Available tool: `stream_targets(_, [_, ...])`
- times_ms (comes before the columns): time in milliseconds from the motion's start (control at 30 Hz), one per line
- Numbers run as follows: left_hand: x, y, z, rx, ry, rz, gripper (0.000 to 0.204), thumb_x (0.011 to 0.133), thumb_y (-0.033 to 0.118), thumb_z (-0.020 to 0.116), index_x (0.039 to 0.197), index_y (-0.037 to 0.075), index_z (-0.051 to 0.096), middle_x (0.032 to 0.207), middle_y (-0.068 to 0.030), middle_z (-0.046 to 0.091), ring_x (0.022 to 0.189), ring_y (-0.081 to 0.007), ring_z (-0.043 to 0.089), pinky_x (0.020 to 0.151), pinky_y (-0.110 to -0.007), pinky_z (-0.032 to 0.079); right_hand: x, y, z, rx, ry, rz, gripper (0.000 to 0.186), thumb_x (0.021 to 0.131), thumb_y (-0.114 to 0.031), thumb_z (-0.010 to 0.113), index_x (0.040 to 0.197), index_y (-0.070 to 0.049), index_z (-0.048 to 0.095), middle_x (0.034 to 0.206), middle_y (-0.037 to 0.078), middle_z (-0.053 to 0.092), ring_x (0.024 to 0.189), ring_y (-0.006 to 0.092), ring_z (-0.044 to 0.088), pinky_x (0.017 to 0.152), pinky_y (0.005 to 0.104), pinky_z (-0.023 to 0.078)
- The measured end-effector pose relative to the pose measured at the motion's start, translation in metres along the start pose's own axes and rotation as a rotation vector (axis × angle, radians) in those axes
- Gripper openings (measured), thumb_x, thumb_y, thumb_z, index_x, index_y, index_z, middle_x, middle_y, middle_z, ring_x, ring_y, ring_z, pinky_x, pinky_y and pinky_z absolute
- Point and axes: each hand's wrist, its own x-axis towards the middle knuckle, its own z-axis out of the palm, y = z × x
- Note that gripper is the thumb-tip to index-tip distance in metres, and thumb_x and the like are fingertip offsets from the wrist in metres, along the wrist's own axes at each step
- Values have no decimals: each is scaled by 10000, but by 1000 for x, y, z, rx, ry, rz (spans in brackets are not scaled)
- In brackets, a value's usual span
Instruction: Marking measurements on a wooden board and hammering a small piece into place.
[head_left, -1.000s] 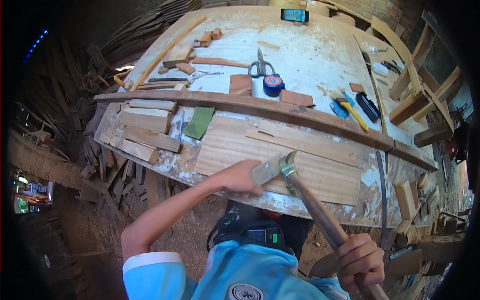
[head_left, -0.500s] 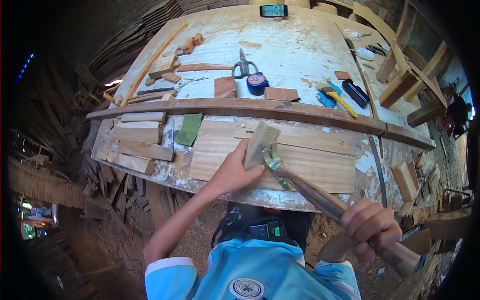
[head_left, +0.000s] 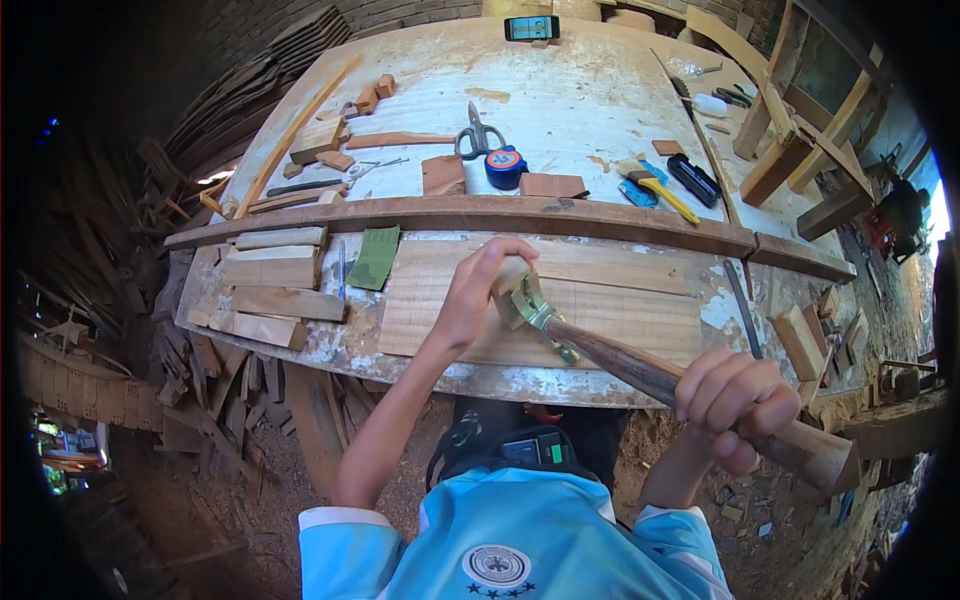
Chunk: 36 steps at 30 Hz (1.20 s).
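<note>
My left hand (head_left: 472, 300) is closed around a small wooden block (head_left: 509, 298), its fingers over the block's far end. In my right hand (head_left: 738, 405) is a hammer (head_left: 620, 355) with a thick brown wooden handle, which slants up to the left. Its greenish, shiny metal head is against or just in front of the block; I cannot tell whether they touch. Under both lies a wide, light-brown wooden board (head_left: 430, 310) on the near part of the table. A narrow wooden strip (head_left: 610, 270) rests along the board's far side.
A long dark beam (head_left: 450, 213) crosses the table beyond the board. Cut wood pieces (head_left: 275, 270) and green sandpaper (head_left: 374, 258) sit left. Past the beam are scissors (head_left: 474, 130), a blue tape measure (head_left: 505, 168) and a yellow-handled brush (head_left: 668, 195). A wooden frame (head_left: 790, 150) stands right.
My left hand has turned, its fingers moving up over the block's far end. The block and hammer head have tilted with it. My right hand keeps its grip on the handle.
</note>
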Motion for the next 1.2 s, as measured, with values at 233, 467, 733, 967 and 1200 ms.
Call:
stream_targets(233, [13,7,11,228,-29,-24,275,983,249,413,916,52,593,847,-16,589,751,-62,515,690,-229,417,2,-45,4,18,97,-123,171,723,42,638,750,-62,506,618,68,578,484,185,558,509,366,534])
stream_targets(467, [26,-8,10,211,-59,-11,229,873,128,440,778,-7,598,693,-49,592,642,-85,524,588,-230,421,-13,-57,10,292,-24,-262,277,638,47,775,653,-67,524,471,26,528,369,80,477,354,210,408])
stream_targets(733, [29,-11,9,86,-59,-53,260,780,152,397,735,-43,562,635,-142,587,534,-181,559,525,-288,465,-25,-56,45,53,-45,-274,268,806,-3,648,655,-87,443,514,19,477,409,109,443,420,260,370])
stream_targets(967, [40,-15,16,-20,-66,-33,316,773,142,381,697,-58,614,602,-134,592,509,-180,566,492,-281,461,-33,-61,90,-131,50,-220,144,676,-5,599,592,-77,506,522,34,497,418,122,445,418,244,374])
stream_targets(1200, [41,-4,25,9,-139,-11,318,819,165,411,697,-47,614,616,-112,589,527,-154,558,518,-277,466,-81,-102,74,-228,57,0,186,727,-87,722,635,-91,560,554,21,582,500,137,583,558,330,505])
